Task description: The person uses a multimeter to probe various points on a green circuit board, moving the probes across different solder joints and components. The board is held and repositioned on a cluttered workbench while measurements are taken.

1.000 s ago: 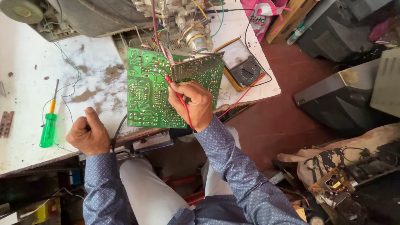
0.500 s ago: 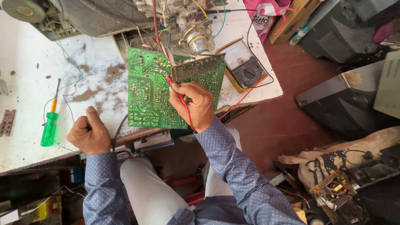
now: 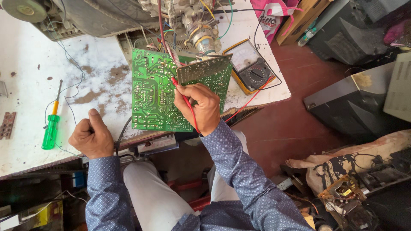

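now the right hand (image 3: 201,107) pinches a red probe (image 3: 183,97) on the green circuit board (image 3: 154,94); left hand (image 3: 90,137) fisted around a black lead on the desk (image 3: 25,85); probing seems underway, steadiness needed.

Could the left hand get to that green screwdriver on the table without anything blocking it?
Probably yes. The left hand rests closed at the table's edge, and the green screwdriver lies just beside it, with only thin wire across the gap.
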